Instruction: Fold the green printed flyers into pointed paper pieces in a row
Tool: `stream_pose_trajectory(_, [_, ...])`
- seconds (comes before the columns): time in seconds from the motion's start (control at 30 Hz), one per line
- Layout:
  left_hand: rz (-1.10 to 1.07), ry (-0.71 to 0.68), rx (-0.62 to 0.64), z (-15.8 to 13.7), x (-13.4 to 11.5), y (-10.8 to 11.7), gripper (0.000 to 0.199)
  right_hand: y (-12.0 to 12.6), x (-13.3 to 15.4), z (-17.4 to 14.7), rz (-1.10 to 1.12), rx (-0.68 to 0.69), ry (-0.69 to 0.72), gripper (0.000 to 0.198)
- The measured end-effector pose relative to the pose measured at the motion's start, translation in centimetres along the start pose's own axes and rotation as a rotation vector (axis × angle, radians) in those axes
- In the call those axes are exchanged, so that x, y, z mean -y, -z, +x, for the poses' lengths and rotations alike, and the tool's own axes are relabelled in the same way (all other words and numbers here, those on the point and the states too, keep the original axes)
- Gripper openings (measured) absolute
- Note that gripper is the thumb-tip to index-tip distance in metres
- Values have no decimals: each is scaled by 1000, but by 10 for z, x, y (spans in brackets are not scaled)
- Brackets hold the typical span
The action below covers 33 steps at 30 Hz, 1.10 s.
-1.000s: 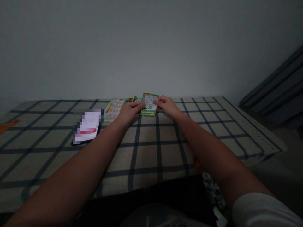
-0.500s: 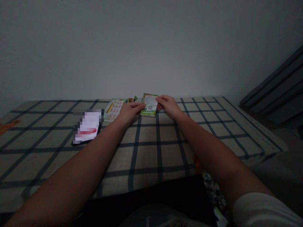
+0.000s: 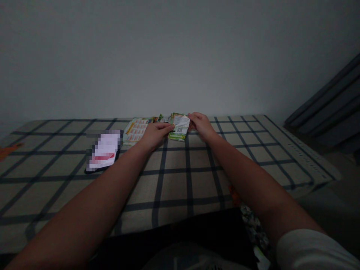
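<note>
Between my hands is a small green-and-white printed packet (image 3: 180, 129), with lines of text and a square code on its face. My left hand (image 3: 157, 134) pinches its left edge between thumb and fingers. At its upper right edge, my right hand (image 3: 200, 123) grips it with closed fingers. The packet leans slightly to the right, close above the far part of the table. Just behind my left hand lies a larger printed bag (image 3: 135, 130) with rows of small panels, partly covered by that hand. Small green scraps (image 3: 161, 118) show beyond my left fingers.
A phone (image 3: 104, 152) with a lit, blurred screen lies left of my left forearm. The checked tablecloth (image 3: 174, 180) reaches back to a grey wall (image 3: 180, 56). Dark curtain folds (image 3: 329, 90) hang at the right. An orange patch (image 3: 9, 150) shows at the left.
The packet has tilted clockwise and shifted slightly right and down. My left fingers have moved a little to the right with it. The phone and the larger bag stay put.
</note>
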State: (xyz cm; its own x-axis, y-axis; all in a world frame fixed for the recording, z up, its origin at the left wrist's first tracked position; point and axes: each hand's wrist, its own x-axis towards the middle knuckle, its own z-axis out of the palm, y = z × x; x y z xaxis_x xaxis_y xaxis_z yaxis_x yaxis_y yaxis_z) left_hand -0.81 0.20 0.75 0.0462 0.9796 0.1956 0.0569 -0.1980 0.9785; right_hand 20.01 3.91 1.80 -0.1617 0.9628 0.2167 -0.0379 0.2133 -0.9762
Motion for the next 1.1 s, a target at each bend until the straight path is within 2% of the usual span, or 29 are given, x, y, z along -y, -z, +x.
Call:
stream_pose_trajectory(0.1, [15,-24,-45,-2,-3,1,42,-2,1,-2,31,44,-26,38])
stream_pose_trajectory(0.27, [43,-82,-127,-4,-9,2,38,-6,2,-6,41,199,-61,27])
stream_pose_trajectory(0.5, [-18,-33,-123,-1,-5,-2,39,-5,-1,-4,-108,118,21,29])
stream_pose_trajectory(0.67, [-177,47,-7,1,-3,-5,44,-3,-2,-3,-126,105,54,28])
stream_pose_trajectory(0.83, [-42,57,-44,0,-3,-3,36,-5,2,-5,-126,89,19,24])
stream_pose_trajectory(0.93, [54,1,-92,2,-1,1,32,-6,3,-5,-70,102,-19,18])
stream_pose_trajectory(1.1, [39,-60,-106,4,0,3,30,-8,0,-3,34,149,-92,6])
